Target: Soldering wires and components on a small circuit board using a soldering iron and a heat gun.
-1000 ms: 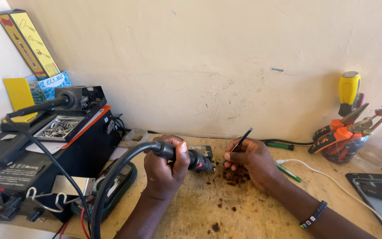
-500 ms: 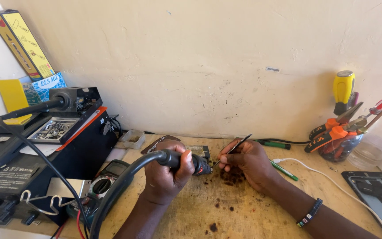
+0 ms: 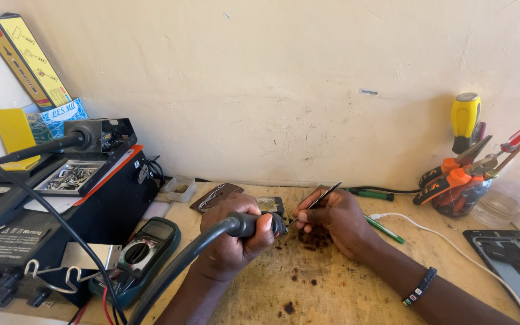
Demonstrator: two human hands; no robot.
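My left hand (image 3: 233, 241) grips the dark handle of a hot-air tool (image 3: 254, 224) whose thick grey hose (image 3: 176, 271) runs down to the lower left. Its nozzle points right, at a small circuit board (image 3: 270, 206) lying on the wooden bench. My right hand (image 3: 332, 218) holds thin black tweezers (image 3: 317, 201), their tips down by the board, just in front of the nozzle. The two hands almost touch over the board.
A black rework station (image 3: 61, 198) and a green multimeter (image 3: 142, 253) stand on the left. A jar of pliers and screwdrivers (image 3: 458, 180) is at the right, with a white cable (image 3: 446, 241), a green pen (image 3: 383, 229) and a phone panel (image 3: 513, 259). Burn marks spot the bench (image 3: 308, 283).
The view has shifted slightly. Both hands stay at the board, the tool and the tweezers held much as before.
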